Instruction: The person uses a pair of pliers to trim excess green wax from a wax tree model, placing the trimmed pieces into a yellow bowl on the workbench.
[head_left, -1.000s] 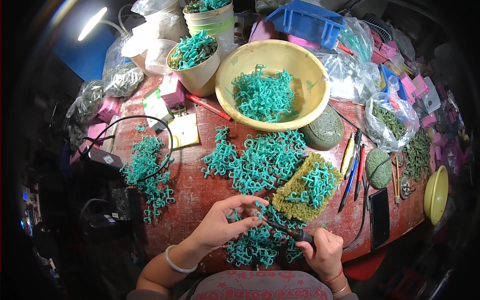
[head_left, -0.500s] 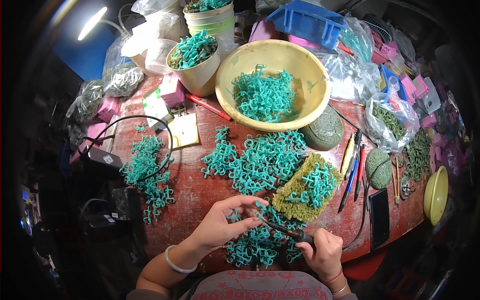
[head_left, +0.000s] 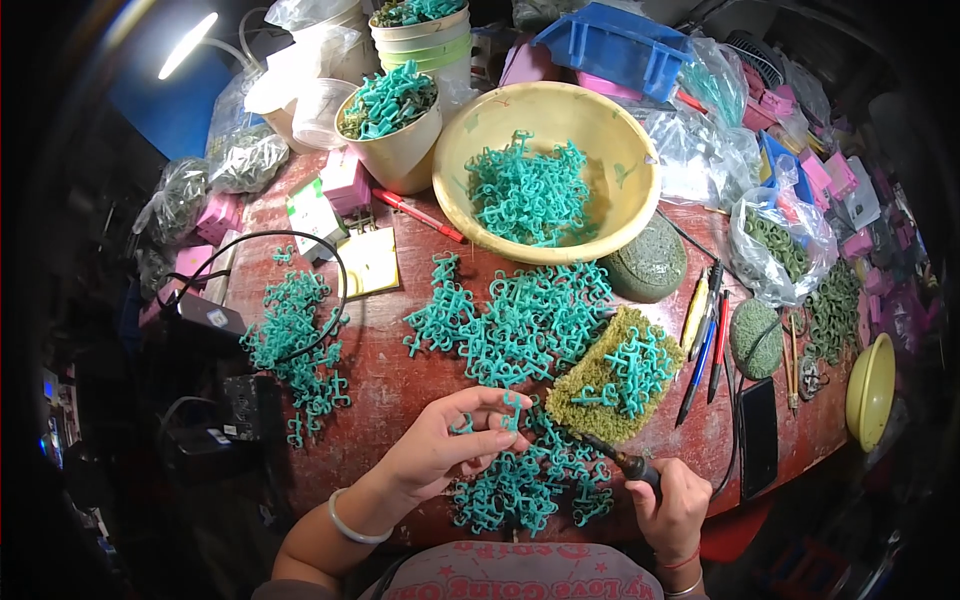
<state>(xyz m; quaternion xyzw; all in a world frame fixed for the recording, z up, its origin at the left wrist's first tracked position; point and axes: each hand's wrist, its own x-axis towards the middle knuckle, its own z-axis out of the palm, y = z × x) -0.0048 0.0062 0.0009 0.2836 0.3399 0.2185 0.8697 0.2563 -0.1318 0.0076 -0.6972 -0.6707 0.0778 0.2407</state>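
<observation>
My left hand (head_left: 440,440) pinches a small teal hooked piece (head_left: 513,412) between thumb and fingertips; another bit of teal (head_left: 462,424) shows among the curled fingers. My right hand (head_left: 672,505) is wrapped round the dark handle of a soldering iron (head_left: 636,467), a pen-like tool with a thin tip. Its tip is by the lower edge of a rough yellow-green pad (head_left: 580,402), apart from the held piece; whether it touches the pad I cannot tell. Several teal pieces (head_left: 640,370) lie on the pad. Below my hands spreads a pile of similar pieces (head_left: 520,488).
A cream basin (head_left: 448,200) holding teal pieces stands beyond a larger teal pile (head_left: 500,325). Another pile (head_left: 290,335) lies left, under a looped black cable (head_left: 343,270). To the right are a green dome-shaped stone (head_left: 648,262), pens (head_left: 703,340) and a black phone (head_left: 758,437).
My right hand has moved slightly right and down, drawing the soldering iron's tip away from the held teal piece toward the pad's edge. My left hand stays nearly in place.
</observation>
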